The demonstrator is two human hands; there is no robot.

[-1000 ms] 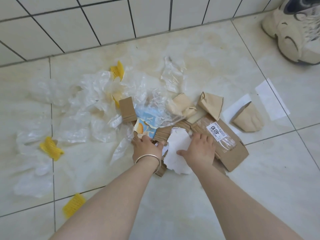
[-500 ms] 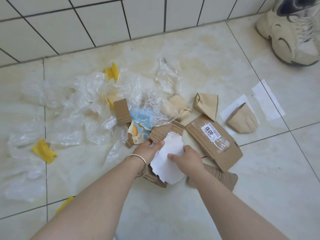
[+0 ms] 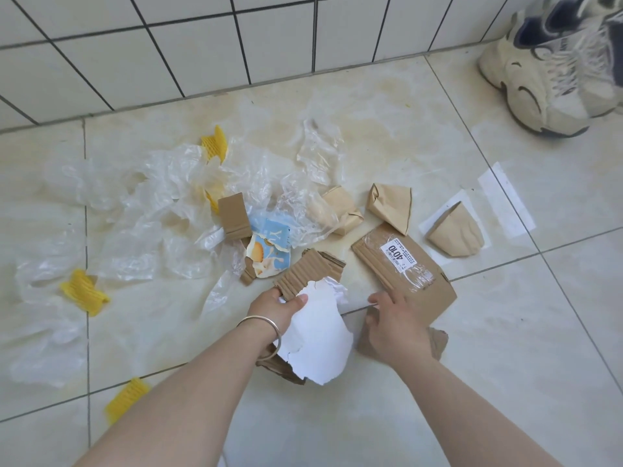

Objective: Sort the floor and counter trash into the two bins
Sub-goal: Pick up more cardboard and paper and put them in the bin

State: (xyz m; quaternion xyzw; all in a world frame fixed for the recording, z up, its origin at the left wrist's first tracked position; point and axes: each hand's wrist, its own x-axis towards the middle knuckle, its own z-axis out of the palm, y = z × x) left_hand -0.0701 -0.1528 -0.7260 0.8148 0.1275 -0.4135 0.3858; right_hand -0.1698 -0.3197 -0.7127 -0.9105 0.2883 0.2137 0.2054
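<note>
Your left hand is closed around a bundle: a torn white sheet with a strip of corrugated card behind it, thumb pressed across the top of the sheet. More brown card shows under the sheet's lower edge. A bangle sits on that wrist.

Your right hand is spread, fingers apart and gripping nothing, resting on a crumpled brown card scrap on the floor. Its fingertips reach the near edge of the labelled card, a flat piece with a white sticker and clear tape, which lies just beyond.

No bin appears in this view; all the trash lies loose on the tiled floor. To the left is a wide spread of clear plastic film, with four bits of yellow foam net scattered through and around it. A small folded card piece stands at the film's right edge, touching a torn blue printed wrapper. Three tan paper wads lie past the labelled card; the rightmost rests on a white slip, and another white slip lies just beside it on the right. A pair of sneakers stands at the far right by the wall.
</note>
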